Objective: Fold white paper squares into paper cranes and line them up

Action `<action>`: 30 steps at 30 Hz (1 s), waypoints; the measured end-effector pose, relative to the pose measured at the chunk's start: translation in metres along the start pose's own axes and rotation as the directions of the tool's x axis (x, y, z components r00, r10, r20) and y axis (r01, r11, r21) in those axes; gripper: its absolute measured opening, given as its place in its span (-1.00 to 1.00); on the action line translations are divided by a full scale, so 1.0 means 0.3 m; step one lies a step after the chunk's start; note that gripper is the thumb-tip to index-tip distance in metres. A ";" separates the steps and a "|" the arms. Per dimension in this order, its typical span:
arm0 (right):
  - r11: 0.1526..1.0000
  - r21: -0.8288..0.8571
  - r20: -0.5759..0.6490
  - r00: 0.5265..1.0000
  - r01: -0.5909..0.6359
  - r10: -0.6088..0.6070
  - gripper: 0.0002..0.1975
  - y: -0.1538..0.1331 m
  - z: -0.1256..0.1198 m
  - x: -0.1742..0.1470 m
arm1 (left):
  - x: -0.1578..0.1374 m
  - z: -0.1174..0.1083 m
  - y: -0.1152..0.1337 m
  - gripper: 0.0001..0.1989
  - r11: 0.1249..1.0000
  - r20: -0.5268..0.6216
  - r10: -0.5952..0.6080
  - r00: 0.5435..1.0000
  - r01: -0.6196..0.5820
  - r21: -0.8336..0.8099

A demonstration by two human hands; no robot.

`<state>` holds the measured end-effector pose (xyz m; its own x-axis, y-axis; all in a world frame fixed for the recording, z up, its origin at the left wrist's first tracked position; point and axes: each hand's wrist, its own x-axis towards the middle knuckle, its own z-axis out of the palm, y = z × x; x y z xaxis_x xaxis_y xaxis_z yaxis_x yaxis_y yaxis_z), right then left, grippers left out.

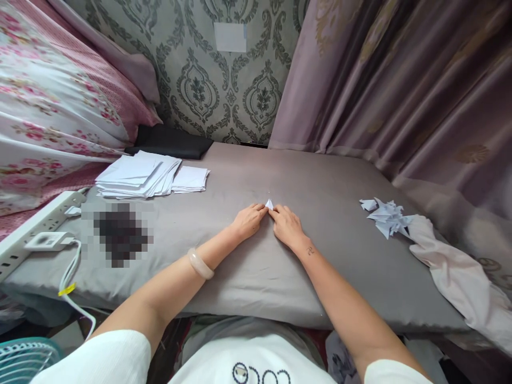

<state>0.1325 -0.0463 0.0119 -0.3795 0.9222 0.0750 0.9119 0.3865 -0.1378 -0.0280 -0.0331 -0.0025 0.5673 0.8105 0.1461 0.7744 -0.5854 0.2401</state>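
A small piece of folded white paper lies on the grey cloth-covered table, its pointed tip facing away from me. My left hand presses its fingertips on the paper's left edge. From the other side, my right hand has its fingers closed on the right edge. Both hands rest low against the cloth and meet at the paper, so its lower part is hidden by the fingertips.
At the back left stand a stack of larger white sheets and a stack of smaller ones, before a black folded item. Folded paper pieces lie in a heap at right. A white power strip with cables borders the left edge.
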 end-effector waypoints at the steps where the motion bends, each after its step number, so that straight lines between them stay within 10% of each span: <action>1: 1.000 0.022 -0.006 1.000 0.000 0.000 -0.54 0.005 0.002 -0.002 | 0.000 0.002 -0.004 -0.59 1.000 -0.004 0.001 1.000 -0.001 -0.017; 23: 0.860 0.499 -0.144 0.969 -0.104 0.201 -0.76 0.113 0.082 0.088 | 0.122 0.047 -0.106 -0.87 0.832 -0.160 -0.264 0.951 0.141 -0.536; 30: 0.788 0.609 -0.156 0.962 -0.086 0.225 -0.81 0.128 0.115 0.096 | 0.102 0.070 -0.099 -0.63 0.739 -0.154 -0.283 0.947 0.113 -0.664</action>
<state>0.1512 -0.0044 -0.0253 -0.1355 0.9714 0.1950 0.6565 0.2355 -0.7167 -0.0277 0.0086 -0.0254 0.2745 0.9366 0.2179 0.4506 -0.3255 0.8313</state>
